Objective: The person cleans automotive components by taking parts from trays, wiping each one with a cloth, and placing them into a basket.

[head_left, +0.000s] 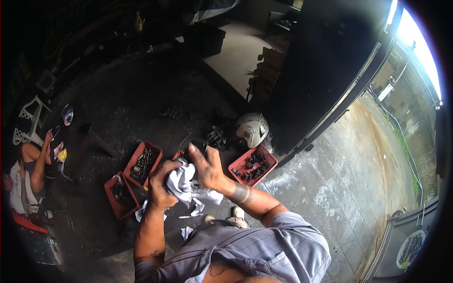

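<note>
A crumpled white-grey rag [181, 180] is bunched in my left hand [162, 187], whose fingers wrap round it. Close beside it, my right hand [208, 169] is closed, with a small dark thing [200, 143] showing at its fingertips; I cannot make out what it is. Loose ends of the rag hang below the right hand. Both hands are raised in front of my chest, above the floor. Beyond them lie dark metal parts [217, 137] on the floor.
Red bins of dark parts stand left [159, 158], far left [135, 207] and right [270, 175]. A white helmet [252, 129] sits behind the right bin. Another person [33, 177] is on the floor at far left, near a white plastic chair [29, 121]. A dark door [321, 70] rises at right.
</note>
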The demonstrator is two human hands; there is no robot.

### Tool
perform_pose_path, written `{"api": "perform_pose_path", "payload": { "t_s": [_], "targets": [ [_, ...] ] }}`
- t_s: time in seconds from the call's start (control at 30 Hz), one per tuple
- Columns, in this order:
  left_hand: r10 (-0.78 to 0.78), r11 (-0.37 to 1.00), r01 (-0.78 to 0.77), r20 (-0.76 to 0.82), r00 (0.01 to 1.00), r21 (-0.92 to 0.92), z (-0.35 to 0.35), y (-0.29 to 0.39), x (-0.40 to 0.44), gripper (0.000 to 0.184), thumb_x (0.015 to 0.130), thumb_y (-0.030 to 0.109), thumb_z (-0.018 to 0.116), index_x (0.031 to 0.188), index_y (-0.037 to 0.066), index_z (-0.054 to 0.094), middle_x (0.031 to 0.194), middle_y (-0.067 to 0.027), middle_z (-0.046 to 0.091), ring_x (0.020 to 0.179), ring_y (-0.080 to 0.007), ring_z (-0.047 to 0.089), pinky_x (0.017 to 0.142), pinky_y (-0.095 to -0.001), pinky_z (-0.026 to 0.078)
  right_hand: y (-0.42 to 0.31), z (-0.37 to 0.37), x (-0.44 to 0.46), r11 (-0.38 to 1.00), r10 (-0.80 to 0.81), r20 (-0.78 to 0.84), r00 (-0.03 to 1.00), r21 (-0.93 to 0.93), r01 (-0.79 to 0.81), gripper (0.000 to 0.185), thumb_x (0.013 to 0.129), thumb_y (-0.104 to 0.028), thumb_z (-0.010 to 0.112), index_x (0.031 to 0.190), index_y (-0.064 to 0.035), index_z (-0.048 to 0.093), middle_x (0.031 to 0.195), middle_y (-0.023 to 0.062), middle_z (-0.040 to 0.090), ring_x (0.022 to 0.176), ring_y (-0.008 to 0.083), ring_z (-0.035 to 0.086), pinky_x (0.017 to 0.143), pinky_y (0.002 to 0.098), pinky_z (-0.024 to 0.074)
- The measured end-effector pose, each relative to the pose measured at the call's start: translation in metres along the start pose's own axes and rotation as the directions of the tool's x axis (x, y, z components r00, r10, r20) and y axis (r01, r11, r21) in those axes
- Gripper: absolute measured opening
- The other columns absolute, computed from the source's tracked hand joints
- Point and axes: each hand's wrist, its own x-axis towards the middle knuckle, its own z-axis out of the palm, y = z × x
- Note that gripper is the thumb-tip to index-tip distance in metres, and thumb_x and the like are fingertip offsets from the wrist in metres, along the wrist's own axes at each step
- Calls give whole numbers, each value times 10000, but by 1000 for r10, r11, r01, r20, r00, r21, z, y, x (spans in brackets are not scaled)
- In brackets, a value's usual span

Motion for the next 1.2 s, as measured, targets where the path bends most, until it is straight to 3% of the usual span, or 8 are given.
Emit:
{"api": "perform_pose_path", "payload": {
  "t_s": [0.17,0.23,0.53,0.67,0.83,1.0,1.1,1.2],
  "targets": [
    [30,868,158,-367,930,472,-36,-56,-33,286,803,123,611,1046,-7,534,1034,-125,579,932,-213,578,837,-359,466,-16,-8,33,159,793,252,554,792,-589,355,942,-278,443,787,-2,604,720,69,591,643,123,539,626,270,439],
    [-327,837,22,-468,821,-546,-27,-19,-10,422,815,262,647,1114,3,500,1029,-108,570,920,-213,587,872,-373,462,-21,-8,39,163,757,210,618,856,-491,371,939,-287,436,745,-11,591,702,42,590,622,96,529,606,259,428],
    [453,820,-374,-92,887,433,20,22,19,507,636,218,776,1051,101,509,1119,-137,501,990,-301,522,808,-392,427,-30,0,32,978,-38,-65,997,-205,24,584,732,-214,681,1221,31,476,893,165,634,763,285,616,697,378,483],
    [394,884,-323,-167,904,338,21,18,18,523,637,235,783,1045,56,511,984,-111,561,921,-271,549,800,-376,405,-14,25,6,276,823,261,504,591,-758,509,743,-96,691,1205,18,510,950,119,610,818,257,557,745,365,438],
    [-335,935,349,-494,802,-68,15,-6,6,472,775,146,719,1120,-48,463,971,-139,583,858,-234,581,780,-351,476,-30,13,18,932,-125,-213,969,-359,42,557,699,66,619,1230,91,454,990,210,639,769,244,654,713,329,483],
    [-33,953,149,-397,917,265,10,-85,-56,526,787,142,682,1196,-69,424,1077,-219,519,964,-296,552,790,-379,462,-47,-6,42,781,473,32,880,446,-436,474,936,-385,274,783,23,459,683,98,470,622,175,476,621,286,395],
    [-613,744,668,-398,682,-3,-2,-95,-91,460,780,129,701,1147,-32,474,1056,-106,550,938,-164,541,783,-334,456,-56,-32,40,284,463,183,867,896,-341,318,832,-244,490,869,51,604,748,114,572,667,204,520,620,317,381],
    [-840,482,809,-440,318,-337,-30,-134,-188,625,763,275,728,1233,-21,441,1119,-111,540,999,-192,536,848,-327,438,-63,-51,42,473,490,164,856,775,-419,481,759,-443,474,655,14,577,676,103,533,692,195,455,592,306,333]
  ]
}}
